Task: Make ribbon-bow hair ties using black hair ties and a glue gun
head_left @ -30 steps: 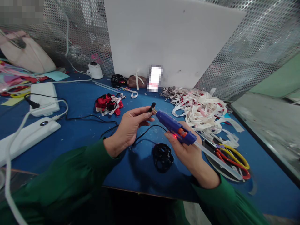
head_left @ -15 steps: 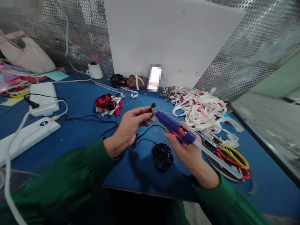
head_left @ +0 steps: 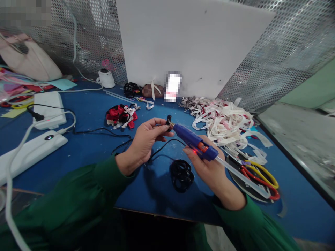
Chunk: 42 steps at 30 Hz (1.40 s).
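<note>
Between thumb and fingers, my left hand (head_left: 148,141) pinches a small black piece (head_left: 169,120). My right hand (head_left: 208,164) is wrapped round a blue glue gun (head_left: 192,139), whose metal tip is at the black piece; whether they touch is hard to tell. A clear glue stick (head_left: 242,176) sticks out of the gun's back end, and a red light glows on its side. Below and between my hands lies a pile of black bands (head_left: 181,176). Red, white and black ribbon pieces (head_left: 121,116) lie beyond my left hand.
White ribbon strips (head_left: 225,122) are heaped at the right, with red and yellow scissors (head_left: 261,177) nearer me. White power strips (head_left: 49,109) and cables lie left. A lit phone (head_left: 172,86) leans on the white board (head_left: 193,45), near a white cup (head_left: 106,78).
The black piece has shifted slightly left and tilted more upright. The glue gun has moved a little left with it. Both hands keep their hold.
</note>
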Each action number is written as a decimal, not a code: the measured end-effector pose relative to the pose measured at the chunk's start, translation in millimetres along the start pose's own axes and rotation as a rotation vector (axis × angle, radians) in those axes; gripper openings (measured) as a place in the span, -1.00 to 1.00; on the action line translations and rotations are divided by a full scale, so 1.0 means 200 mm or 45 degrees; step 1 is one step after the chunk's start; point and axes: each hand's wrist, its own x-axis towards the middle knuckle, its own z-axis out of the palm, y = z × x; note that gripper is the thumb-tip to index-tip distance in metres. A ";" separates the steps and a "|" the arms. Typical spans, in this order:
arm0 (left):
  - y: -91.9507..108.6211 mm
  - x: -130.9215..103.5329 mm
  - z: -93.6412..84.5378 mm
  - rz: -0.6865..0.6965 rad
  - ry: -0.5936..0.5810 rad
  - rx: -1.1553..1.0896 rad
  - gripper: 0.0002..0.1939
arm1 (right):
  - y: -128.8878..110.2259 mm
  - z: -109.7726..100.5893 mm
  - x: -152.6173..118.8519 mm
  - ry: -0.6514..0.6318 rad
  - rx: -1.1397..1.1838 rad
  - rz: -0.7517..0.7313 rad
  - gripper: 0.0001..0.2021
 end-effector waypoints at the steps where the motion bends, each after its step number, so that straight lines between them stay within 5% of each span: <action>1: 0.00 0.00 0.00 -0.001 0.002 0.002 -0.77 | 0.00 0.00 0.00 0.000 -0.005 0.000 -0.83; 42: -0.01 0.00 -0.01 -0.007 -0.025 0.010 -0.81 | -0.02 0.00 0.01 0.009 -0.094 0.028 -0.78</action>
